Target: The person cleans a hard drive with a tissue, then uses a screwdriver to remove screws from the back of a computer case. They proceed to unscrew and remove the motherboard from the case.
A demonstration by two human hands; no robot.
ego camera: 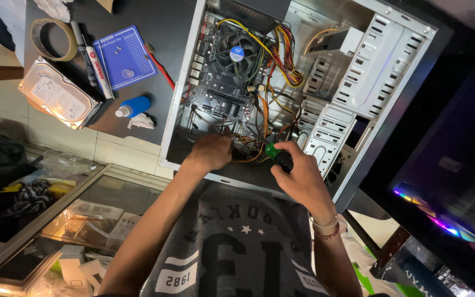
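An open white computer case (353, 82) lies on its side on a dark table, showing a black motherboard (221, 82) with a round cooler fan (236, 53) and bundles of yellow and orange wires (281, 71). My left hand (210, 151) reaches into the lower part of the case near the bottom edge of the motherboard, fingers curled among the cables. My right hand (298, 170) grips a screwdriver with a green and black handle (277, 154), its tip pointing toward the same spot; the shaft is hidden.
To the left of the case lie a bare hard drive (59, 93), a tape roll (53, 39), marker pens (92, 55), a blue mat (125, 55) with small screws and a small blue bottle (134, 106). A glass display counter (83, 214) sits below; a lit dark screen (457, 181) stands right.
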